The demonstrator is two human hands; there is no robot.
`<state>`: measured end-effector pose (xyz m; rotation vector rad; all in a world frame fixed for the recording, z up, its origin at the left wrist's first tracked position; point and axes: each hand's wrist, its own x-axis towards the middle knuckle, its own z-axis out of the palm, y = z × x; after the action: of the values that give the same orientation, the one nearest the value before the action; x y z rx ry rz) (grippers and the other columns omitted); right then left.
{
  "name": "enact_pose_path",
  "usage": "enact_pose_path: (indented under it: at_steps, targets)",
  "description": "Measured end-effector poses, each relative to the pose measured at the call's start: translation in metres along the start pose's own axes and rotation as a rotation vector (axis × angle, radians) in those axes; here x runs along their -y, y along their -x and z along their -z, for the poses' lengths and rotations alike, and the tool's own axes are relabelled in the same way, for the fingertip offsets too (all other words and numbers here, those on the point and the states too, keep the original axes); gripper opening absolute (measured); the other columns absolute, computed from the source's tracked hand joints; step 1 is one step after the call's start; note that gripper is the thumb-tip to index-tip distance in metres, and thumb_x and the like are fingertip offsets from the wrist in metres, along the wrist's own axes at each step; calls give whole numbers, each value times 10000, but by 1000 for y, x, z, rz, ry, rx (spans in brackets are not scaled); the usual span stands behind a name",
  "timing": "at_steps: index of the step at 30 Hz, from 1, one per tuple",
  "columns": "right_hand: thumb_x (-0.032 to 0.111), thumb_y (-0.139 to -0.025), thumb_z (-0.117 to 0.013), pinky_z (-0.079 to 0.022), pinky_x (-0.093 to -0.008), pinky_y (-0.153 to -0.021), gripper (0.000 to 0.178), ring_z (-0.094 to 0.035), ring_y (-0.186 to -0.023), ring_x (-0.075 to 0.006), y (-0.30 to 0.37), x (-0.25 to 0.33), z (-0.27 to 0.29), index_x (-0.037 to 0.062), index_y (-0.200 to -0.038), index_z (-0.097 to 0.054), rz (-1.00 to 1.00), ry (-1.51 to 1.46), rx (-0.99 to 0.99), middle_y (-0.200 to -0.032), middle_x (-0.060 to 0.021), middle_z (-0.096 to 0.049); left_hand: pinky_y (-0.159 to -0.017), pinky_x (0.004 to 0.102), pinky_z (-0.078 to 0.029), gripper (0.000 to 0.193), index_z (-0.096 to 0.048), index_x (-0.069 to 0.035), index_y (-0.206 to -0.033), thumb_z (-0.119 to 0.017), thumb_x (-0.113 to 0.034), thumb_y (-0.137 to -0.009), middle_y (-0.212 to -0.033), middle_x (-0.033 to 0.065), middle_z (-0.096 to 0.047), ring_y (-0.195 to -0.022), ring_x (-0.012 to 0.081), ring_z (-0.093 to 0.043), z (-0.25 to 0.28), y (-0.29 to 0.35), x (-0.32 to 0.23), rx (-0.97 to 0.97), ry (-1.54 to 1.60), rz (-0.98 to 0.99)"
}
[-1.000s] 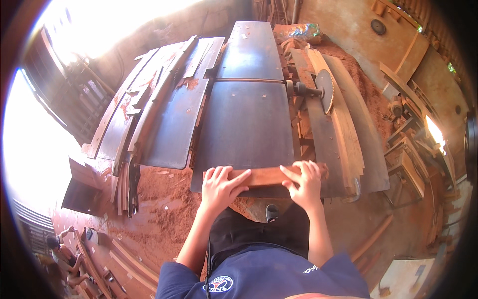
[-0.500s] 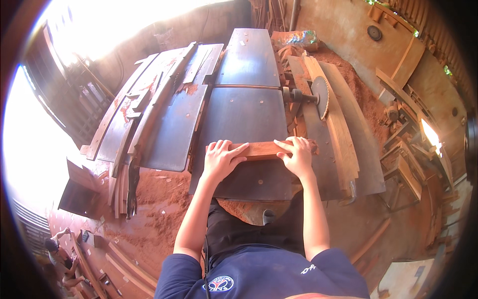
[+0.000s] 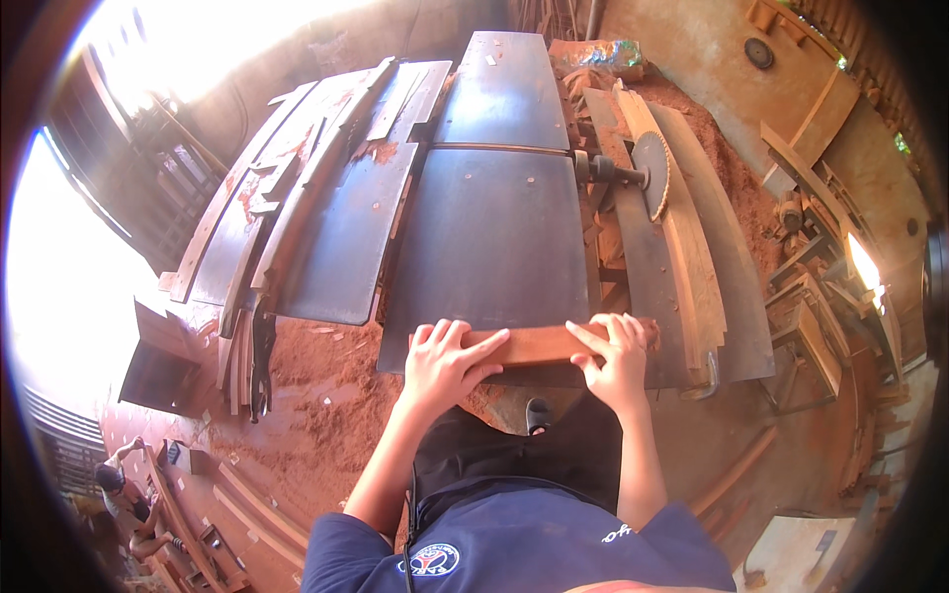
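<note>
Wears navy short-sleeved shirt with round crest and small white lettering, thin black cord, black trousers, dark footwear.

Reddish-brown wooden bar, crosswise at near edge of dark tabletop

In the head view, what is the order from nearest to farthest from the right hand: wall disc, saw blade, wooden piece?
From the right hand:
1. Wooden piece: in its grip, extending left.
2. Saw blade: ahead, slightly right.
3. Wall disc: far ahead, further right.
</note>
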<state>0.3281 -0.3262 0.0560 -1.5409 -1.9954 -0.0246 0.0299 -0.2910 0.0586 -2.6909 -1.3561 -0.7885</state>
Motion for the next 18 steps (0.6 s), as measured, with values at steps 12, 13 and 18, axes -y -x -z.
enact_pose_path:
  at_steps: [12,13,18]
  targets:
    - [274,-808,-884,-424,-481,-1122,462,-601,-1198,-304,-64,-42,-34,287,-1266,-826,-14,-31,-79,-1169,-63,-679,-967,431,-463,448,-778,-398,-1331,-783,-509,-897,-1003,18,-644,-1036,227,-619,-30,-60,36,-57,-42,40]
    - [271,-803,-885,-424,-483,-1122,464,-600,-1197,-306,-59,-38,-29,285,-1263,-827,-22,-45,-60,-1166,-65,-677,-967,436,-463,453,-778,-395,-1331,-787,-506,-893,-1007,23,-645,-1036,237,-620,-27,-54,32,-36,-31,56]
    - [279,-784,-863,-419,-497,-1112,482,-596,-1187,-328,-9,-10,-8,275,-1265,-827,14,-37,-31,-1164,-84,-661,-998,467,-446,509,-780,-354,-1348,-820,-465,-853,-1100,67,-667,-1073,271,-623,-7,0,-6,-42,3,90]
